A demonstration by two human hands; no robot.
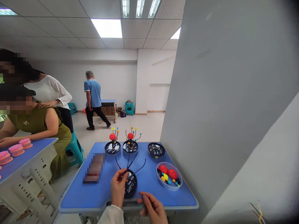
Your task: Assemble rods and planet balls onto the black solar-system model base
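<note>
My left hand point(118, 186) is closed on thin black curved rods point(139, 169) that fan upward above a round black base point(130, 186) near the table's front edge. Just right of that base, my right hand point(153, 207) has its thumb and fingers pressed together low over the table edge; anything between them is too small to make out. A clear round tray point(169, 188) on the right holds red balls point(173, 174) and small coloured beads. Two assembled models with red balls point(112, 137) point(130, 136) stand at the back, beside another round black base point(156, 149).
The blue table point(79, 196) has a blurred flat item point(94, 168) on its left. A grey wall point(210, 109) rises close on the right. At left, a seated person and a standing person are by another table point(25, 155) with pink items; someone walks farther back.
</note>
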